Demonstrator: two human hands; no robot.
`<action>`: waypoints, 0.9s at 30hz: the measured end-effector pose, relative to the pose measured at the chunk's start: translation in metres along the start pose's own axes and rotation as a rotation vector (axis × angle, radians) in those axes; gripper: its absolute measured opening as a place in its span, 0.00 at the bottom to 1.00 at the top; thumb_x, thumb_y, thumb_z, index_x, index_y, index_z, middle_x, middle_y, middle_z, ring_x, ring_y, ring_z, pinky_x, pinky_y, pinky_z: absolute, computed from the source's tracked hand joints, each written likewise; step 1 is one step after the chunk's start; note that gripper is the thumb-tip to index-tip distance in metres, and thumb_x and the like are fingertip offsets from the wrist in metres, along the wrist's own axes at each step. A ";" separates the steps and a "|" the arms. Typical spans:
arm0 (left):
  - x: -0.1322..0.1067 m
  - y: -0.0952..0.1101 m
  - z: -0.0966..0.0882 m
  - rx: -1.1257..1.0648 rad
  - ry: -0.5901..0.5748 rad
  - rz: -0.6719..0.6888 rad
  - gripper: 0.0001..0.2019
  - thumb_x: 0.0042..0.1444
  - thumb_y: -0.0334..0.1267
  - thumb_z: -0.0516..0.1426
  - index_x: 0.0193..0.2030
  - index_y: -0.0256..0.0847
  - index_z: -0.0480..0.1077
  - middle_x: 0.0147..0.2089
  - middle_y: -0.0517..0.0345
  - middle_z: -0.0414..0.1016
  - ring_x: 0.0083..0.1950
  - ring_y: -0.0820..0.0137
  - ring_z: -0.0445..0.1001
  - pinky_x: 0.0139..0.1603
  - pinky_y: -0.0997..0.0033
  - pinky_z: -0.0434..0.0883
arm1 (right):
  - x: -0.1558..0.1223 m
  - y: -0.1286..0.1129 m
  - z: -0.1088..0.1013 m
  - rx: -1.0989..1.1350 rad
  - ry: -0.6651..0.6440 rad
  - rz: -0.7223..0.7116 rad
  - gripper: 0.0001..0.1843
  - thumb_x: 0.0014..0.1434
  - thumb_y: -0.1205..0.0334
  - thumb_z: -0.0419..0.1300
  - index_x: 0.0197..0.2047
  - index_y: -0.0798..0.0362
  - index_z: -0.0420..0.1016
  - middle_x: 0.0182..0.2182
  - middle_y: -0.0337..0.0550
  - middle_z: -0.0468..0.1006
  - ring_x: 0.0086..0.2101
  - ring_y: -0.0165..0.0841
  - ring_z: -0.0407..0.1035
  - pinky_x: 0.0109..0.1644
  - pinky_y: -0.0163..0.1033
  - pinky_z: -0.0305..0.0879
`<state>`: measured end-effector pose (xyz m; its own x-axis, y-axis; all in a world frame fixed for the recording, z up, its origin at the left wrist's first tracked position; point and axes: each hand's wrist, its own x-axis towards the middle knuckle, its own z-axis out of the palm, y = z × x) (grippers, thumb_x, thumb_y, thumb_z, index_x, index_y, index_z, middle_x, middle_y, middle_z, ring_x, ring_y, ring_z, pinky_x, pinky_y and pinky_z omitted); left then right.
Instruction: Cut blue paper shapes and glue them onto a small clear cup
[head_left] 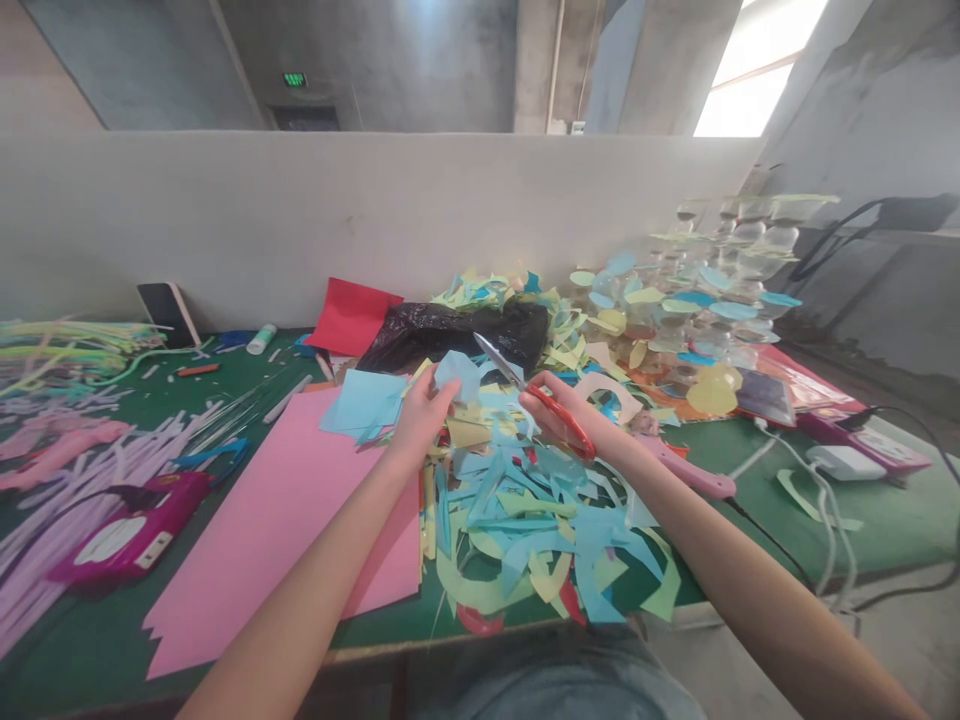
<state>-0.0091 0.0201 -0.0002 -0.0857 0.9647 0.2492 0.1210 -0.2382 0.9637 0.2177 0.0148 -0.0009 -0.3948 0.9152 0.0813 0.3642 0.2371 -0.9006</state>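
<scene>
- The left grip [421, 425] is clenched, thumb and fingers pinching a crumpled pale blue paper scrap [457, 372] that sticks up above the hand.
- The right grip [544, 408] is closed around the orange-red handle of a pair of steel scissors [574, 430]. The narrow silver blades lie close together, pointing up and left, just beside the blue scrap.
- Directly below both hands, a loose heap of cut paper scraps [525, 510] in pale blue, yellow and lime green covers the counter [885, 525], which has a dark green top.
- Left of the heap lies a large pink paper sheet [262, 530] with a jagged cut end, partly under a few square blue paper sheets [364, 405].
- Beyond the hands sit a crumpled glossy black plastic bag [450, 335] and a flat red paper sheet [352, 315].
- To the right, clear plastic cups [750, 240] stand stacked among paper circles.
- At the far left, thin lilac paper strips [82, 480] and a magenta plastic appliance [127, 520] rest on the counter.
</scene>
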 end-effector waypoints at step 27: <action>0.000 -0.002 0.003 -0.053 -0.006 -0.001 0.20 0.50 0.44 0.58 0.50 0.45 0.68 0.51 0.55 0.73 0.40 0.70 0.73 0.32 0.75 0.70 | 0.000 0.000 0.001 -0.083 0.015 0.000 0.24 0.56 0.37 0.56 0.42 0.47 0.58 0.20 0.28 0.61 0.18 0.25 0.53 0.21 0.31 0.51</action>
<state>-0.0060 0.0210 -0.0028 -0.0803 0.9656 0.2474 0.0680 -0.2424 0.9678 0.2168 0.0145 -0.0013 -0.3825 0.9197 0.0884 0.4326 0.2628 -0.8624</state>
